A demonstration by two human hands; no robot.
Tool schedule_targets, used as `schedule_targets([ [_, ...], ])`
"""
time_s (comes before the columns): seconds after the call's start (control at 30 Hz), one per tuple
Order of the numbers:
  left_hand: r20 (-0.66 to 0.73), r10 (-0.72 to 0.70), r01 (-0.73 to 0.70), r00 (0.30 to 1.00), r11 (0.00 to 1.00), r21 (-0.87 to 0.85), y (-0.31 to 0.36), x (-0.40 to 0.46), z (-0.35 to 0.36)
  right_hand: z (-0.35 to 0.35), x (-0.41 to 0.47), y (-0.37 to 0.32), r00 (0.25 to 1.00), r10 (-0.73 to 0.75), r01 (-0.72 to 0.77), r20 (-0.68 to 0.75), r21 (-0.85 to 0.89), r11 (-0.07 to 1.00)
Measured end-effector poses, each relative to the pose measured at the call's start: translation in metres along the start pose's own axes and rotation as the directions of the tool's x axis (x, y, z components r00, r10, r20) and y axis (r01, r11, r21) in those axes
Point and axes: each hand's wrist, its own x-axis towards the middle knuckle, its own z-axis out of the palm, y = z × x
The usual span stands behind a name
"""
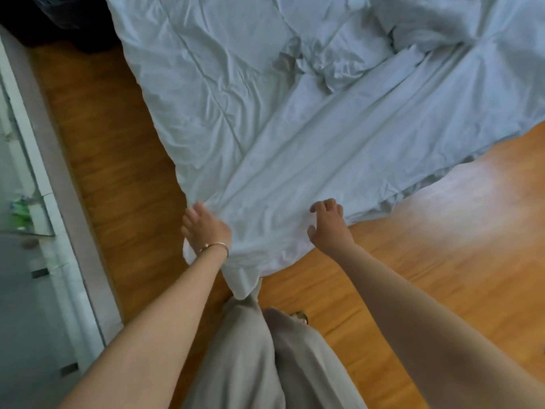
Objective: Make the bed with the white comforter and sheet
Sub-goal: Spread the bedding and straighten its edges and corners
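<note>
A white comforter covers the bed corner and hangs down toward me, its surface creased. A bunched, rumpled mass of white bedding lies farther up the bed. My left hand, with a bracelet on the wrist, rests on the comforter's left edge near the corner with its fingers extended. My right hand hovers at the comforter's right edge, fingers loosely curled with nothing between them. The comforter's corner drapes against my grey trousers.
Orange wooden floor surrounds the bed corner on the left and right. A white-framed glass door or wall runs along the left. Something dark sits at the top left beside the bed. My grey trousers and one foot show below.
</note>
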Motion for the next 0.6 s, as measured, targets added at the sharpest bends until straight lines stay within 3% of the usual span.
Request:
schedule_targets([
  [0.03, -0.005, 0.201, -0.201, 0.980, 0.979, -0.039, 0.016, -0.010, 0.006, -0.006, 0.003, 0.011, 1.000, 0.016, -0.016, -0.011, -0.011, 1.000],
  [0.07, 0.045, 0.418, -0.414, 0.907, 0.907, -0.069, 0.033, -0.022, 0.013, -0.012, 0.005, 0.023, 1.000, 0.015, -0.015, 0.003, -0.045, 0.999],
  [0.1, 0.125, 0.601, -0.592, 0.790, 0.799, -0.103, 0.049, -0.037, 0.022, -0.018, 0.007, 0.037, 1.000, 0.002, 0.001, 0.031, -0.103, 0.995],
  [0.17, 0.370, 0.778, -0.796, 0.509, 0.588, -0.143, 0.079, -0.064, 0.042, -0.027, 0.010, 0.066, 0.997, -0.037, 0.052, 0.069, -0.229, 0.972],
  [0.2, 0.447, 0.788, -0.850, 0.424, 0.516, -0.104, 0.090, -0.075, 0.056, -0.031, 0.013, 0.081, 0.997, -0.054, 0.069, 0.061, -0.278, 0.958],
  [0.23, 0.467, 0.784, -0.874, 0.410, 0.483, -0.044, 0.099, -0.084, 0.071, -0.034, 0.015, 0.096, 0.997, -0.068, 0.074, 0.030, -0.314, 0.946],
  [0.33, 0.351, 0.710, -0.778, 0.610, 0.620, 0.099, 0.125, -0.093, 0.104, -0.045, 0.028, 0.142, 0.991, -0.120, 0.095, -0.051, -0.356, 0.930],
  [0.4, 0.295, 0.645, -0.705, 0.705, 0.683, 0.191, 0.143, -0.091, 0.116, -0.055, 0.041, 0.170, 0.990, -0.136, 0.119, -0.021, -0.365, 0.923],
  [0.53, 0.312, 0.621, -0.695, 0.719, 0.658, 0.290, 0.171, -0.080, 0.131, -0.077, 0.063, 0.210, 0.976, -0.202, 0.217, 0.081, -0.362, 0.906],
  [0.6, 0.268, 0.613, -0.665, 0.744, 0.721, 0.196, 0.178, -0.074, 0.135, -0.088, 0.071, 0.221, 0.961, -0.257, 0.275, 0.098, -0.394, 0.877],
])
